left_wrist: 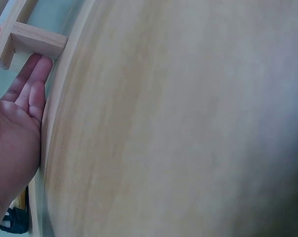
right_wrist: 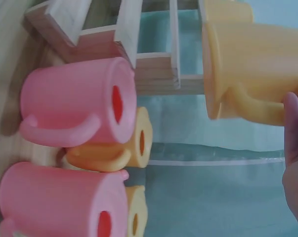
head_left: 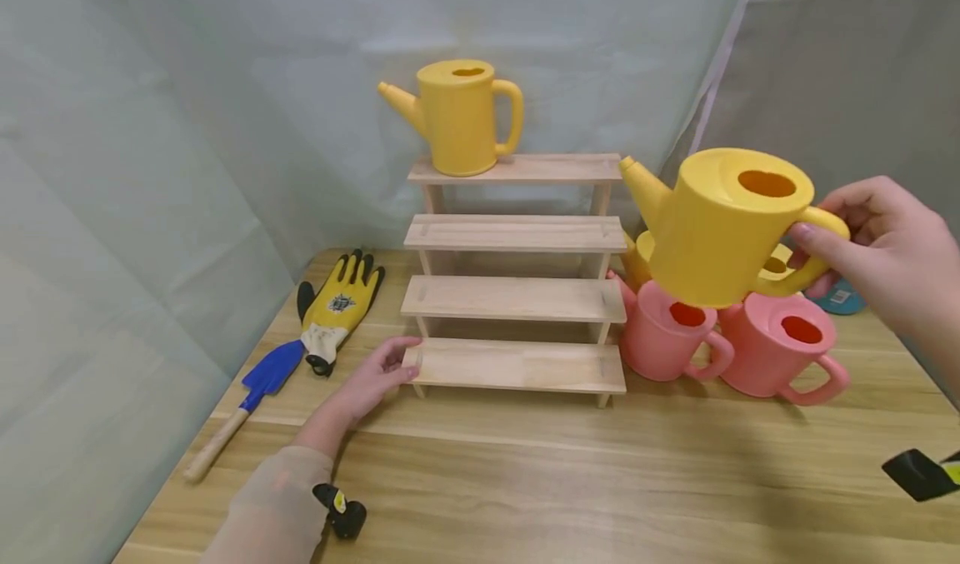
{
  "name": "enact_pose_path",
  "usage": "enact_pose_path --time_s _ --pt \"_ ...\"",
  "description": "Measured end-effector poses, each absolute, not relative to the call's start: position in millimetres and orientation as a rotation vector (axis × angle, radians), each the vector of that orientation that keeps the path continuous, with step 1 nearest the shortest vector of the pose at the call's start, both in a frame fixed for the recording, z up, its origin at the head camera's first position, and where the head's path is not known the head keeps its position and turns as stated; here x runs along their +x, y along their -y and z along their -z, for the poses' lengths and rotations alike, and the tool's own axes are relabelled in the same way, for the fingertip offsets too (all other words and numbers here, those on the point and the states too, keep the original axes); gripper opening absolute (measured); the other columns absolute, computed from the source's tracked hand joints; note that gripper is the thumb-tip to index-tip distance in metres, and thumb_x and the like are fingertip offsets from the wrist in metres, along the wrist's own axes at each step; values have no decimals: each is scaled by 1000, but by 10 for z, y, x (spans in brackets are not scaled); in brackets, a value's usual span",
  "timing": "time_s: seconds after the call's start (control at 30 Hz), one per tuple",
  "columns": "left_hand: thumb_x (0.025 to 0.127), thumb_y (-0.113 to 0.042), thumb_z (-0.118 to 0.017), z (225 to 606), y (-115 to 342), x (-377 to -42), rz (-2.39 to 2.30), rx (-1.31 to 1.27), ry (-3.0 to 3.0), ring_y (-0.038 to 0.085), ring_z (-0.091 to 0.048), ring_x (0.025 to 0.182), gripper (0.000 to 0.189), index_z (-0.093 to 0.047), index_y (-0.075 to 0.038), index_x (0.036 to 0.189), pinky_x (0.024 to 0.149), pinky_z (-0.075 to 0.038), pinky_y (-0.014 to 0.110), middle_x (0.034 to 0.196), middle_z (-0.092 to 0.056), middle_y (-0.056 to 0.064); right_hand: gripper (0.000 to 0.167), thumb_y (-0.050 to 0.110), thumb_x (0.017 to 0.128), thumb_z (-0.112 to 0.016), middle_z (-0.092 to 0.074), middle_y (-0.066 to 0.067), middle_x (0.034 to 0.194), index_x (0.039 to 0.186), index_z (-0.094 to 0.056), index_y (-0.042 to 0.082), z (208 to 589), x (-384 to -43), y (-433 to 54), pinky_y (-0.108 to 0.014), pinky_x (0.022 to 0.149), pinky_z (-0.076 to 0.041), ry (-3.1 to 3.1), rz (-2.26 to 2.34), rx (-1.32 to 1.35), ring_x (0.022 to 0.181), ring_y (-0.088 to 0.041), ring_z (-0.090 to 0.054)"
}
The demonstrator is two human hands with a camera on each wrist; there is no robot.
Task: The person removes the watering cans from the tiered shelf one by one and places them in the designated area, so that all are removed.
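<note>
I'd hold that yellow can (head_left: 720,235) level at 3 o'clock from the rack (head_left: 513,297), right hand (head_left: 892,243) clamped on its handle (head_left: 795,281), clear of the pink cans (head_left: 660,343), left hand (head_left: 378,374) pinching the rack's end at 8.

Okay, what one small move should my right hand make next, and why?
Probably ease the right hand left, bringing the held yellow watering can over the top shelf: that shelf has bare room right of another yellow watering can, and the left hand already holds the lowest shelf.
</note>
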State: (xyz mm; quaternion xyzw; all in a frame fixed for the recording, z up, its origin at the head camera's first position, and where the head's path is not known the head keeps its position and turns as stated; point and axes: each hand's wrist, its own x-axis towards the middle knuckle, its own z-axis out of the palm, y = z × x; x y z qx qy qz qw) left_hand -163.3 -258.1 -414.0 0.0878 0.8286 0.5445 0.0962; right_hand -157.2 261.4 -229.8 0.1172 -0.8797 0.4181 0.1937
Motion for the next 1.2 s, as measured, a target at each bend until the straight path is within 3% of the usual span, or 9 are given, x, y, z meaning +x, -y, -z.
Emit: enact_pose_path --time_s 0.17,0.33,0.47,0.63,0.87,1.07,1.2 --pt "92 -16 -60 4175 2596 -1649 -1610 278 -2457 36 -35 123 51 -40 -2 137 101 -27 48 139 -37 24 27 -10 89 -54 -64 6 71 98 -49 15 2431 -1496 -2663 -22 43 -48 2415 -1279 508 47 -13 -58" --pt "91 -22 -61 4365 2670 -1730 -1609 279 -2467 35 -33 127 53 -41 -8 138 104 -25 51 141 -36 21 24 -16 87 -51 -66 0 69 93 -48 7 2558 -1427 -2688 -24 41 -48 2405 -1381 652 46 -14 -59" --pt "91 -21 -61 4291 2640 -1699 -1609 266 -2458 36 -33 126 52 -41 -7 137 104 -25 51 141 -36 21 24 -18 87 -49 -64 0 71 90 -48 5 2671 -1408 -2737 -23 41 -48 2423 -1418 752 48 -14 -57" --pt "91 -17 -60 4138 2575 -1643 -1601 245 -2449 38 -33 126 51 -41 -3 136 104 -25 50 140 -36 24 27 -20 85 -48 -59 -1 74 88 -50 7 2800 -1406 -2783 -26 40 -48 2521 -1419 815 52 -15 -56" --pt "91 -16 -60 4244 2618 -1697 -1624 239 -2432 41 -27 131 52 -39 -3 137 107 -19 55 144 -31 25 28 -17 78 -49 -57 3 80 82 -48 11 2985 -1412 -2767 -28 39 -46 2620 -1407 967 63 -14 -55" --pt "91 -22 -62 4420 2690 -1767 -1617 229 -2451 38 -23 135 54 -40 -9 138 108 -16 54 147 -30 20 33 -19 77 -49 -56 2 74 83 -48 14 3187 -1366 -2751 -26 36 -44 2611 -1482 1104 53 -13 -51" --pt "90 -24 -62 4433 2695 -1764 -1624 244 -2453 38 -24 134 54 -40 -10 138 108 -17 54 147 -30 19 33 -16 77 -53 -56 4 74 84 -48 15 3295 -1306 -2739 -27 37 -45 2642 -1452 1028 58 -13 -52"
